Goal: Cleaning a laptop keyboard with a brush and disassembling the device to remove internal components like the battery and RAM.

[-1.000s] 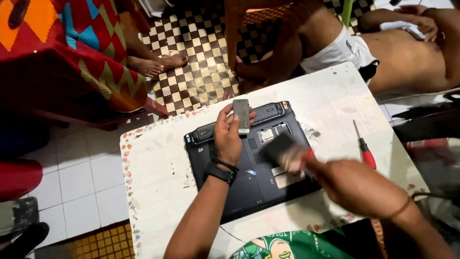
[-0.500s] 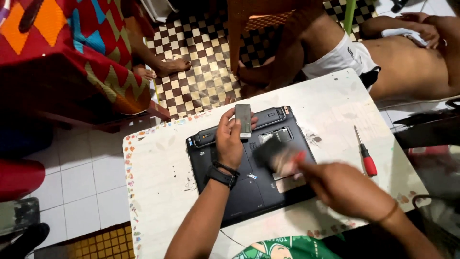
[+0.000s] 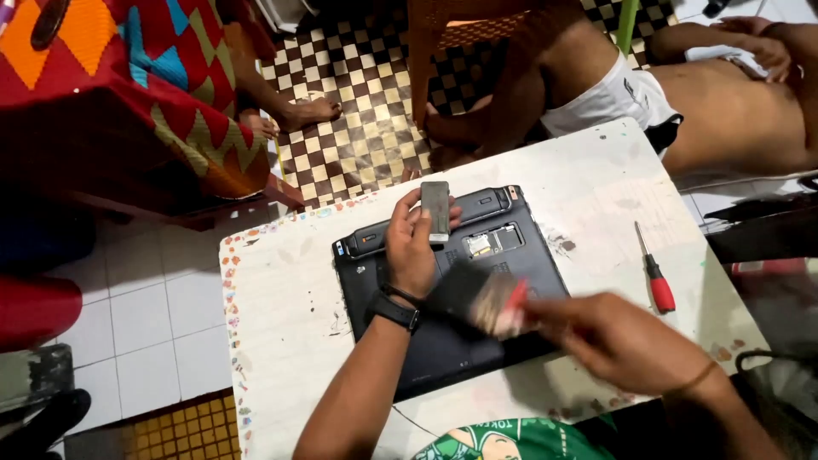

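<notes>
A black laptop lies bottom-up on a worn white table, one small bay uncovered near its top edge. My left hand, a dark watch on its wrist, rests on the laptop and pinches a small grey rectangular cover upright above the hinge edge. My right hand grips a paintbrush with a red handle and dark bristles; the brush is blurred and lies low over the middle of the laptop base, just right of my left wrist.
A red-handled screwdriver lies on the table right of the laptop. Beyond the table a person reclines on the floor, and bare feet rest on checkered tiles. A red patterned cloth covers furniture at upper left.
The brush in my right hand has swept left and down across the laptop base. My left hand keeps the grey cover in the same spot.
</notes>
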